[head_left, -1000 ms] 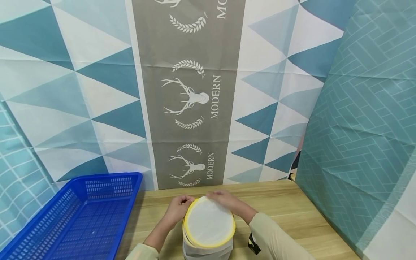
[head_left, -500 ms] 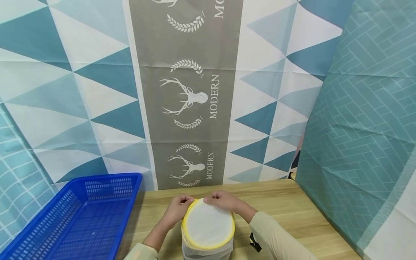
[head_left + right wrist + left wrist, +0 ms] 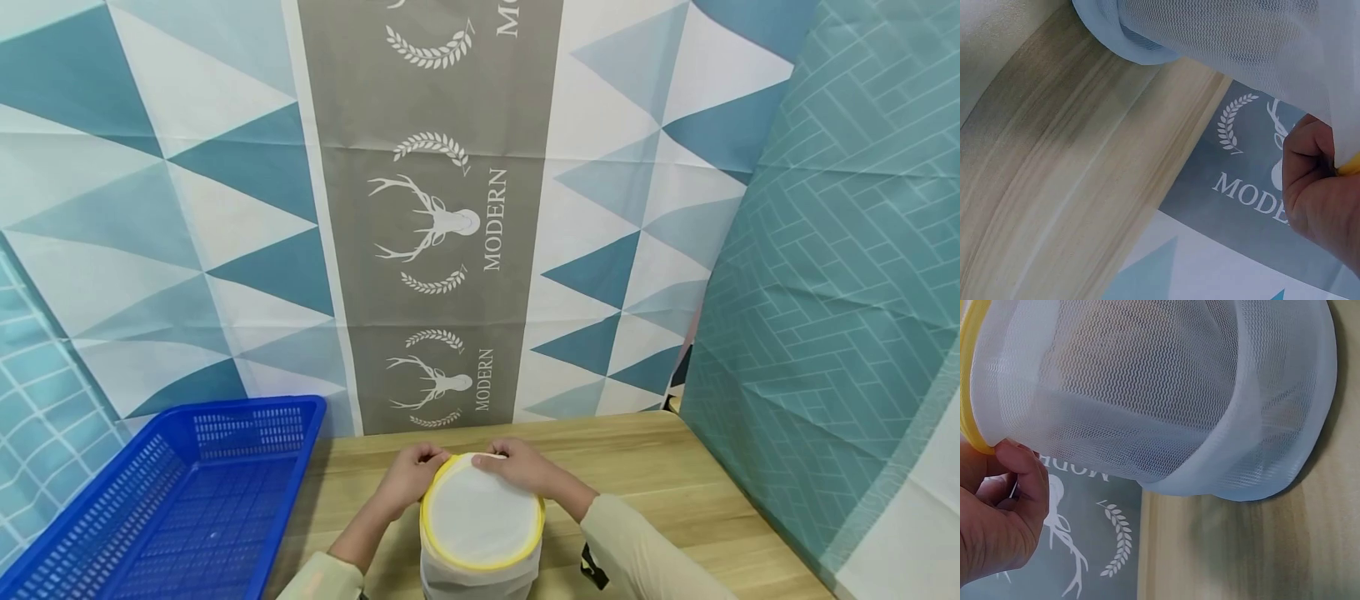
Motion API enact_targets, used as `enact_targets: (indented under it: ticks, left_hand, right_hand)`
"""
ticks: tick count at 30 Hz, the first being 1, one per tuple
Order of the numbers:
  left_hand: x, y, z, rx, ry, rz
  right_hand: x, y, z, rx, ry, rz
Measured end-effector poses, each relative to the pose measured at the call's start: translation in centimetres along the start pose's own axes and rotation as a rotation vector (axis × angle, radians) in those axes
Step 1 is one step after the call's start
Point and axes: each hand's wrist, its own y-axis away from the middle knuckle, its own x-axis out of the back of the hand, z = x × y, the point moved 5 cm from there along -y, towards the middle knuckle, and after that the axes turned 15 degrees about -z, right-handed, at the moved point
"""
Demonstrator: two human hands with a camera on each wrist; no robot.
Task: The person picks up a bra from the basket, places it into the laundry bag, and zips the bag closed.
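A round white mesh laundry bag (image 3: 483,517) with a yellow-trimmed top stands at the front of the wooden table. At the top's far left edge, my left hand (image 3: 408,479) pinches the yellow trim (image 3: 967,381) between thumb and fingers. My right hand (image 3: 525,468) grips the far right part of the same rim, thumb on the white top and fingers curled over the edge. Both wrist views show the bag's sheer mesh side (image 3: 1141,381) hanging down to the table. Whether anything lies inside is unclear through the mesh.
A blue plastic basket (image 3: 292,492) with slotted sides stands on the left. The wooden table (image 3: 637,475) meets a patterned cloth backdrop behind, and a teal cloth (image 3: 832,317) hangs along the right. A small black and yellow item (image 3: 592,568) is partly hidden by the right sleeve.
My right hand has gone from lying flatter over the rim to gripping it, with the thumb on the top. The bag's top has shifted slightly; the left hand keeps its pinch.
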Motion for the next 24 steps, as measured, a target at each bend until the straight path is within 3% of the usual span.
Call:
enact_targets:
  ticks: [24]
  left_hand:
    - [0.7,0.3,3.2,-0.009,-0.023,-0.014]
  right_hand:
    - [1.6,1.0,-2.0,-0.014,-0.024,0.016]
